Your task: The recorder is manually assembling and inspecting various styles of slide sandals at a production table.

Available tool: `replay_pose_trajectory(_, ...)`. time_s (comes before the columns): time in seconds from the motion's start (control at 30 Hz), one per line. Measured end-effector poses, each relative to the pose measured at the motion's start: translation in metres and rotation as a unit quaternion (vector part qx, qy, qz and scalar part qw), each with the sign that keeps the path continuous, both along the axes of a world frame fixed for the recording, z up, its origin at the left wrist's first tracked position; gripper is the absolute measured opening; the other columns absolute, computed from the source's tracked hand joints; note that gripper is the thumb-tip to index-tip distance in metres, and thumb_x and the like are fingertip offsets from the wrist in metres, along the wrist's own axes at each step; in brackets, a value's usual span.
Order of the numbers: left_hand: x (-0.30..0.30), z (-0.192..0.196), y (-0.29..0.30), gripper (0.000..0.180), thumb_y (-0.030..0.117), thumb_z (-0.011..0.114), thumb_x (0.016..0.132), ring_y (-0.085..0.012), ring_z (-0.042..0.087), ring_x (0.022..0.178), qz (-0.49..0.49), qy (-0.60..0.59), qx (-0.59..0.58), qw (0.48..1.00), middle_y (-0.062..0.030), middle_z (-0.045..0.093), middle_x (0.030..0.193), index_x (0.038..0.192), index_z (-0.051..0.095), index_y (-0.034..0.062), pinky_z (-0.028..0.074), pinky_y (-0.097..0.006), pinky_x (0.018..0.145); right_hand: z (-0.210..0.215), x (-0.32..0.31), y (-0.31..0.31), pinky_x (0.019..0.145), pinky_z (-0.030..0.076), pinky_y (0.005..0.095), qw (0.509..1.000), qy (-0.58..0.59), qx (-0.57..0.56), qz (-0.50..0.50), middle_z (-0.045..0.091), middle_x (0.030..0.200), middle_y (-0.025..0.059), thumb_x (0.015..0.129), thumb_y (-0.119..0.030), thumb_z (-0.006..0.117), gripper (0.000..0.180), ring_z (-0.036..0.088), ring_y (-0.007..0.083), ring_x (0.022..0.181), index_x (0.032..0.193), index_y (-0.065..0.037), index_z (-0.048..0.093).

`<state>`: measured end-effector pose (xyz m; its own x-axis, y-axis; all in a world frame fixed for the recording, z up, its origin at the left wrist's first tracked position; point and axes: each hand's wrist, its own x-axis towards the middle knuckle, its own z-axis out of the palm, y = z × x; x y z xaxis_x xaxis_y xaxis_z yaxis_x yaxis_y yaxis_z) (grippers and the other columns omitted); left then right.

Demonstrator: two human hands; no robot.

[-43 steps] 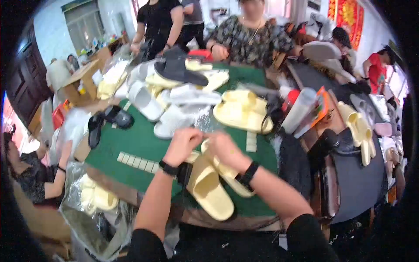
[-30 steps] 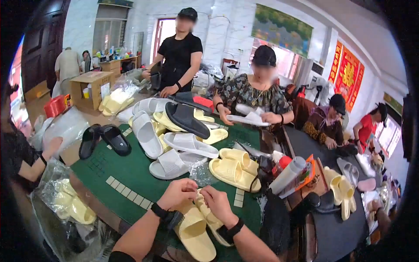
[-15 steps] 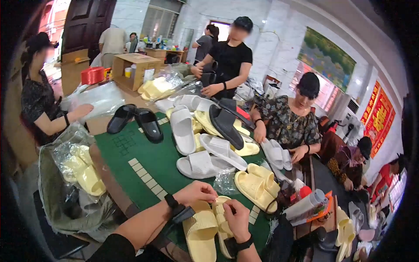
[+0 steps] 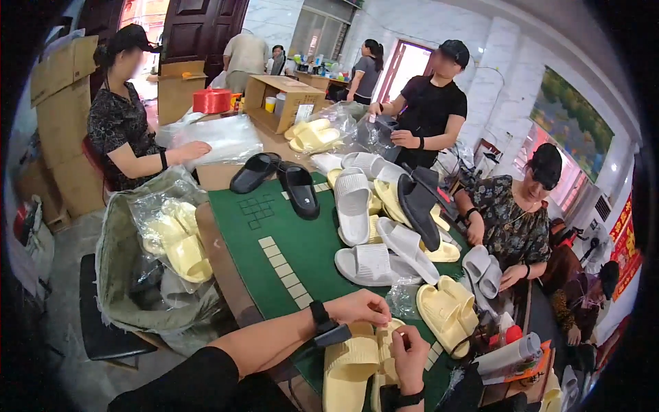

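A pair of pale yellow slide slippers lies at the table's near edge: the left slide shows fully, the right slide is partly covered by my right hand. Over the toe end of the right slide, my left hand pinches with thumb and forefinger. My right hand is also pinched, its fingertips almost meeting the left ones. Whatever is between the fingertips is too small to make out. Just beyond lie a crumpled clear bag and another yellow pair.
White slides and a black slide are heaped on the green mat. Black slippers lie farther left. A lined bin holds bagged yellow slippers. Co-workers stand or sit around; one handles grey slides. Rolled sheets stand right.
The view has swung left, so everything sits farther right in the picture. My hands stay pinched over the same slide. The co-worker in black now holds a dark item by a clear bag.
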<state>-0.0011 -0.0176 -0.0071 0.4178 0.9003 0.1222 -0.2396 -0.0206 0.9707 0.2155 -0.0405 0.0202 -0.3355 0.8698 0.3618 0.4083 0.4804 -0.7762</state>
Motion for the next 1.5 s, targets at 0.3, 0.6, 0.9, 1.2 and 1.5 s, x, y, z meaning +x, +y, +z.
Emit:
replay_pose_trajectory(0.3,0.007,0.004,-0.002,0.007,0.006,0.069,0.086,-0.0081,0.061,0.079,0.0,0.022,-0.003,1.0,-0.0028,0.066,0.087,0.089,0.065,0.0008,0.05,-0.024,0.072,0.004,0.002,-0.001,0.048,0.035,0.0221,1.0,-0.019,0.008,0.02,0.05,0.057,-0.0008,0.086,-0.002,0.063,0.003,0.044,0.0029,0.053,0.086,0.0,0.061)
replay_pose_trajectory(0.6,0.012,0.004,-0.006,0.005,0.005,0.066,0.088,-0.0078,0.061,0.075,0.001,0.024,0.008,1.0,-0.0021,0.066,0.084,0.088,0.063,0.001,0.051,-0.023,0.067,0.001,0.0,-0.001,0.048,0.036,0.022,0.999,-0.014,0.013,0.026,0.052,0.058,-0.0006,0.086,-0.001,0.063,0.003,0.046,0.0033,0.052,0.086,0.001,0.061)
replay_pose_trajectory(0.9,0.012,0.004,-0.006,0.005,0.003,0.065,0.089,-0.0093,0.063,0.074,0.03,-0.031,-0.001,0.999,-0.0043,0.066,0.083,0.089,0.062,-0.0007,0.052,-0.024,0.068,0.0,0.0,-0.001,0.047,0.034,0.0241,0.999,0.033,-0.025,-0.009,0.049,0.055,0.0015,0.086,-0.004,0.065,0.006,0.042,0.0038,0.051,0.085,0.0,0.062)
replay_pose_trajectory(1.2,0.014,0.005,-0.006,0.006,0.005,0.066,0.088,-0.0091,0.062,0.073,0.026,-0.038,-0.004,0.999,-0.0035,0.066,0.083,0.088,0.063,-0.0002,0.051,-0.023,0.068,0.001,0.0,-0.001,0.047,0.035,0.0249,1.0,0.025,-0.014,-0.004,0.051,0.056,0.0035,0.086,-0.004,0.065,0.005,0.044,0.0046,0.051,0.086,0.0,0.062)
replay_pose_trajectory(1.5,0.019,0.002,-0.007,0.007,0.006,0.068,0.087,-0.0066,0.06,0.075,0.011,0.019,0.041,0.999,-0.0013,0.066,0.081,0.09,0.065,0.0005,0.049,-0.023,0.068,0.007,-0.003,-0.005,0.048,0.037,0.0259,1.0,0.004,-0.004,0.004,0.053,0.057,0.0068,0.086,-0.005,0.066,0.006,0.046,0.0078,0.05,0.086,0.001,0.064)
